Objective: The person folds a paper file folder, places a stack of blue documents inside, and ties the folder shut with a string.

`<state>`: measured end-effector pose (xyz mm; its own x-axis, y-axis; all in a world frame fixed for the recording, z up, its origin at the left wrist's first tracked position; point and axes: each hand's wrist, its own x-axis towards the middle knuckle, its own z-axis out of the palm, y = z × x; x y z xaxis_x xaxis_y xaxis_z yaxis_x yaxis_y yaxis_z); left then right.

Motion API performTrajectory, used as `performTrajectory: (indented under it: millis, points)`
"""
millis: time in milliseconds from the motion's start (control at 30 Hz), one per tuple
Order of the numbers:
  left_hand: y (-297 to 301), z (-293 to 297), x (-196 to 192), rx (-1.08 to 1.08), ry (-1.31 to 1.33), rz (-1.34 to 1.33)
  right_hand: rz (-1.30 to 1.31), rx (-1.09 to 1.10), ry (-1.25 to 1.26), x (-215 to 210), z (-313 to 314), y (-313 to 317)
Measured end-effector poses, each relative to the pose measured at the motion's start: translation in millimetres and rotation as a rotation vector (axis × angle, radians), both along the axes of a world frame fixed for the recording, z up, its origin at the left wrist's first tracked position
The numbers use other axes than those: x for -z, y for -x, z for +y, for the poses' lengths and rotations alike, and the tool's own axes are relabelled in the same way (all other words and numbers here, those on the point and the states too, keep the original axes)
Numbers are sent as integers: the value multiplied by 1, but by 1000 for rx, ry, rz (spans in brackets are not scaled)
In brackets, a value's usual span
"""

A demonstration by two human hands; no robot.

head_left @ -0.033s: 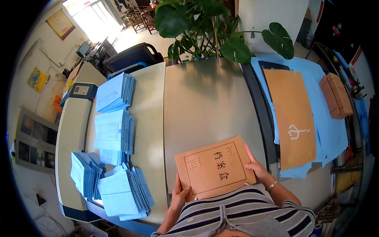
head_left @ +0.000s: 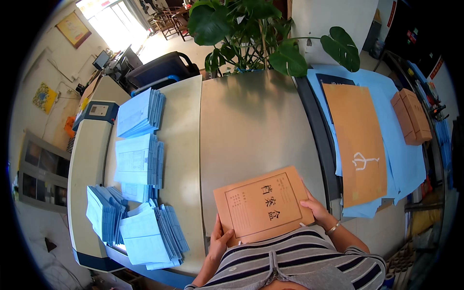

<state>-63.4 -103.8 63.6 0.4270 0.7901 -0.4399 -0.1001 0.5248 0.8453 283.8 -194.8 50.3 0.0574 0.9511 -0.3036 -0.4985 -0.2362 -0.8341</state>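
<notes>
A brown cardboard file box point(head_left: 251, 203), its lid printed with dark characters and a ruled frame, is held flat in front of my striped shirt, turned slightly. My left hand point(head_left: 221, 237) grips its left edge near the lower corner, thumb on top and fingers along the side. At the right edge, my right hand point(head_left: 315, 208) holds it with the thumb on the lid; most of the fingers are hidden beneath. A bracelet circles my right wrist. Whether the box rests on the metal tabletop point(head_left: 251, 130) or hangs just over its near edge, I cannot tell.
Several stacks of folded blue papers point(head_left: 140, 113) lie along the left side. At the right, a long brown board point(head_left: 357, 145) lies over blue sheets point(head_left: 406, 169), near a brown box point(head_left: 411, 116). A leafy plant point(head_left: 241, 34) and a dark chair point(head_left: 159, 72) stand beyond the table.
My right index finger, which stuck out past the file box's right edge, now shows less. The box itself stays in nearly the same place.
</notes>
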Motion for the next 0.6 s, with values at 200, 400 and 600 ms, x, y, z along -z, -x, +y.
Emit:
performTrajectory:
  millis: [200, 400, 600]
  points:
    - [-12, 26, 5, -46, -70, -82, 136, 141, 28, -6, 25, 2]
    - [-25, 70, 12, -83, -104, -122, 8, 193, -96, -6, 70, -8]
    - [-32, 70, 19, -48, -422, 108, -369, 59, -158, 18, 77, -15]
